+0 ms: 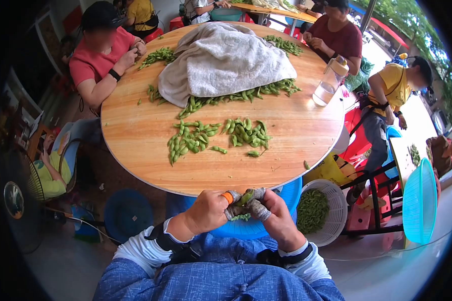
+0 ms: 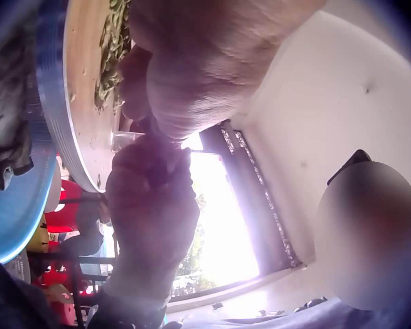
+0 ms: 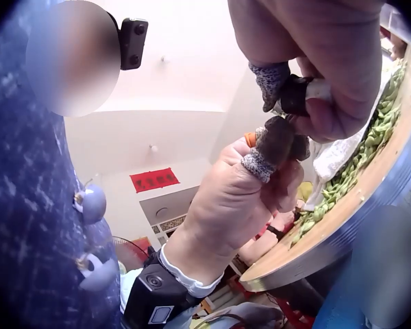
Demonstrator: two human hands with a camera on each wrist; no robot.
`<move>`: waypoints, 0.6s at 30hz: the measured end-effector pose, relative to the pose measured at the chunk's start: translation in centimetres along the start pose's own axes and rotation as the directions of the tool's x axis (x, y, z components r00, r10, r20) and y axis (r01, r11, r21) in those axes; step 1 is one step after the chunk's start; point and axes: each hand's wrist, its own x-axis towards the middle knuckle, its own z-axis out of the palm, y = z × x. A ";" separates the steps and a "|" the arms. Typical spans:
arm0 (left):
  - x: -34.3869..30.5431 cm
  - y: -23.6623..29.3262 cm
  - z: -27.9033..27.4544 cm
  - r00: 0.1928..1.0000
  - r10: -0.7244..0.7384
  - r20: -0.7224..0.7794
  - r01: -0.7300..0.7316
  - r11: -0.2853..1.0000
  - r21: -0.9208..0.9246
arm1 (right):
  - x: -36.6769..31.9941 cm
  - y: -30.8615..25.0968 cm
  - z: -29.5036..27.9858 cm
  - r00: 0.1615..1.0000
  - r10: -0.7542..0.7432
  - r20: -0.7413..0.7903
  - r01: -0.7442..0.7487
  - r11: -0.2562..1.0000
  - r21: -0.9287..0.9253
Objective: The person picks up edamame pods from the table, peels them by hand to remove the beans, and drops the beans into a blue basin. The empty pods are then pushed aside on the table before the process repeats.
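Observation:
Over the front edge of the round wooden table [image 1: 145,155], my left hand [image 1: 206,211] and right hand [image 1: 280,219] meet fingertip to fingertip. Between them they pinch a green soybean pod [image 1: 245,197]. Grey knitted finger covers [image 1: 258,209] sit on the thumbs and some fingers, and an orange band [image 1: 228,197] circles a left finger. Directly below is a blue basin [image 1: 289,198], with some light green beans [image 1: 242,217] showing under the fingers. In the right wrist view, dark-tipped finger covers [image 3: 266,152] hide the pod.
Two groups of pods [image 1: 191,138] lie near the table's front, behind them a larger heap under a grey towel [image 1: 231,60]. A water bottle [image 1: 330,83] stands at the right edge. A white basket [image 1: 336,210] of pods is on the floor. People sit around.

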 end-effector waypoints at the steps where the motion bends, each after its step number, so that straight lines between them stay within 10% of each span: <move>1: -0.1 0.0 -0.1 0.999 -0.023 0.022 0.023 1.000 -0.003 | -0.1 -0.1 0.0 1.000 -0.002 0.009 0.002 1.000 -0.007; 18: 0.5 0.5 -0.6 0.989 -0.030 0.141 0.024 0.999 0.042 | -0.3 0.9 -0.3 0.991 -0.105 0.081 0.111 0.991 -0.074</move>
